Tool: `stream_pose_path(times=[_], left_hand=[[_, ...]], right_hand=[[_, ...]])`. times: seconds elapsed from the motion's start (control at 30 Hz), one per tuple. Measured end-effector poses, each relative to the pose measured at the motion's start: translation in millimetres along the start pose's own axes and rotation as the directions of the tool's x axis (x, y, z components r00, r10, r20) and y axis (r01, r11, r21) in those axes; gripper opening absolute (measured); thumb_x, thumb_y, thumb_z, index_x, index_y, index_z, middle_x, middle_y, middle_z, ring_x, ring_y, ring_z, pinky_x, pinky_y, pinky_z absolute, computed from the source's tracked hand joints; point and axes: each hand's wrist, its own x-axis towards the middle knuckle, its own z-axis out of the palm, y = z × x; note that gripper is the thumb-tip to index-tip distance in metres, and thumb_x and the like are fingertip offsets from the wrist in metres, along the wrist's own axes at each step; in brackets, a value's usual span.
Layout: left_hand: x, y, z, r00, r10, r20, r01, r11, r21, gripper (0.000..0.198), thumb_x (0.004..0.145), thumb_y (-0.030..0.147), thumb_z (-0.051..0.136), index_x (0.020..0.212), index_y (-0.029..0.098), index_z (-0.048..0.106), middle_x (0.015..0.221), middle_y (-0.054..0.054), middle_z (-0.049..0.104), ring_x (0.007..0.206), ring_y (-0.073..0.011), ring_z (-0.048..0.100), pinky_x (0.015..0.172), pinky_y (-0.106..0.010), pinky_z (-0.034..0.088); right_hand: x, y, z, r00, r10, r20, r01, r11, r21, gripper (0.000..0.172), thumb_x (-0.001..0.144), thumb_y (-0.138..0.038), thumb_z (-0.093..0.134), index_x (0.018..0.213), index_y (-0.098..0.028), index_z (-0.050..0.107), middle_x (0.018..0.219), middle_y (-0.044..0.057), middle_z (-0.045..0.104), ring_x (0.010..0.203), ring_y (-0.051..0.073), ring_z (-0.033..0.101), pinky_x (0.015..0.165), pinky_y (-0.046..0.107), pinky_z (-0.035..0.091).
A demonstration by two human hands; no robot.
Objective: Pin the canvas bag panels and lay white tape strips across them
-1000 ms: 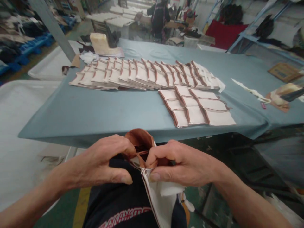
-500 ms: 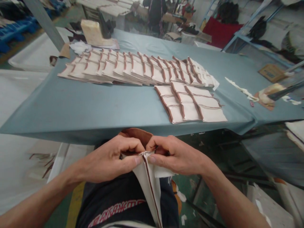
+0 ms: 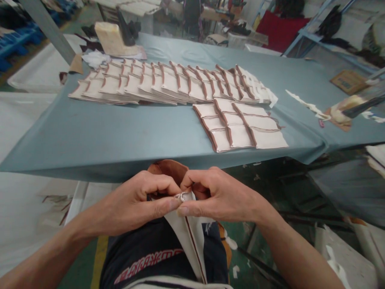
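A cream fabric piece [image 3: 189,237] with a dark brown seam line hangs down over my lap. At its top edge, my left hand [image 3: 144,202] pinches the cloth between thumb and fingers. Close beside it, my right hand [image 3: 215,196] also pinches the same edge, its thumb lying over the seam. The two sets of fingertips nearly touch, and a small folded bit of the edge shows between them. A brown curved flap [image 3: 170,170] sticks up behind the hands; whether it joins the cream piece I cannot tell.
Ahead stands a table with a blue-grey cover [image 3: 105,136]. A long overlapping row of cream panels with brown edging [image 3: 168,82] lies across it, with a smaller stack [image 3: 240,126] in front. A cardboard box [image 3: 349,81] is at right, a yellowish block [image 3: 110,38] at back left.
My right thumb has moved left and down across the seam, and the pinched edge has turned slightly. Both hands keep their hold. The view has shifted a little.
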Motion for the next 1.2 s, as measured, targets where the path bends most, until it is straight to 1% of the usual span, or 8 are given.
stream_pose_path(times=[0.27,0.53,0.6,0.7,0.77,0.87,1.07,1.2], left_hand=[[-4.1,2.3,3.7,0.999,-0.018,-0.044,0.022,0.996,0.087,0.027,0.097,0.030,0.059,0.081,0.016,0.076,0.065,0.004,0.061,0.058,-0.0094,0.050,0.055,-0.018,0.039],[2.6,11.4,15.2,0.980,-0.051,-0.193,0.096,0.968,0.231,0.025,0.087,0.025,0.053,0.067,0.017,0.067,0.060,0.004,0.059,0.057,-0.0100,0.053,0.054,-0.022,0.036],[3.8,11.7,18.8,0.969,-0.038,-0.244,0.087,0.977,0.194,0.024,0.085,0.024,0.053,0.067,0.017,0.067,0.061,0.005,0.059,0.058,-0.0102,0.053,0.055,-0.022,0.038],[1.5,5.0,25.1,0.960,-0.043,-0.278,0.052,0.998,0.025,0.022,0.084,0.024,0.054,0.068,0.018,0.068,0.064,0.005,0.060,0.062,-0.0104,0.054,0.058,-0.020,0.041],[-1.7,-3.2,28.0,0.962,-0.053,-0.268,0.025,0.994,-0.109,0.020,0.083,0.024,0.054,0.068,0.018,0.065,0.066,0.005,0.059,0.064,-0.0106,0.053,0.060,-0.020,0.040],[-5.3,-14.6,26.8,0.978,-0.102,-0.182,0.051,0.963,-0.263,0.021,0.086,0.030,0.056,0.070,0.018,0.063,0.068,0.005,0.054,0.064,-0.0112,0.048,0.059,-0.021,0.038],[-8.2,-17.8,10.9,0.974,-0.224,-0.009,0.221,0.965,-0.141,0.037,0.098,0.046,0.063,0.075,0.016,0.062,0.067,0.006,0.045,0.061,-0.0100,0.038,0.053,-0.020,0.032],[-14.4,-14.4,8.7,0.970,-0.243,-0.013,0.237,0.958,-0.162,0.035,0.096,0.046,0.062,0.077,0.017,0.065,0.068,0.005,0.051,0.061,-0.0105,0.042,0.054,-0.020,0.034]], right_hand=[[2.5,11.7,-2.6,0.995,-0.036,0.092,0.024,0.991,0.133,0.043,0.096,-0.059,0.076,0.092,-0.018,0.064,0.057,-0.012,0.042,0.051,0.008,0.033,0.048,0.020,0.024],[0.7,-6.7,-2.2,0.996,-0.067,-0.063,0.057,0.986,-0.155,0.010,0.094,-0.017,0.065,0.084,-0.017,0.067,0.058,-0.009,0.048,0.054,0.007,0.042,0.054,0.022,0.026],[2.8,-6.2,-0.9,0.998,0.007,-0.062,-0.009,0.999,-0.047,0.011,0.093,-0.019,0.066,0.082,-0.017,0.065,0.060,-0.009,0.049,0.053,0.007,0.041,0.053,0.022,0.025],[7.4,3.8,4.3,0.987,0.126,0.101,-0.153,0.929,0.337,0.029,0.090,-0.041,0.077,0.080,-0.019,0.061,0.061,-0.009,0.048,0.052,0.007,0.037,0.049,0.020,0.026],[9.7,12.8,9.6,0.969,0.146,0.201,-0.230,0.831,0.506,0.044,0.083,-0.054,0.085,0.079,-0.019,0.058,0.063,-0.009,0.050,0.055,0.007,0.038,0.049,0.020,0.029],[10.0,22.7,16.3,0.964,0.168,0.206,-0.257,0.789,0.558,0.052,0.079,-0.059,0.091,0.083,-0.018,0.060,0.065,-0.009,0.051,0.056,0.006,0.038,0.049,0.018,0.028],[12.0,28.5,19.6,0.979,0.173,0.106,-0.203,0.868,0.454,0.052,0.080,-0.057,0.093,0.084,-0.017,0.061,0.062,-0.011,0.044,0.054,0.006,0.031,0.045,0.017,0.022],[14.1,31.6,23.0,0.986,0.123,0.110,-0.164,0.809,0.564,0.055,0.079,-0.064,0.092,0.091,-0.018,0.064,0.061,-0.011,0.047,0.051,0.006,0.034,0.044,0.017,0.024]])
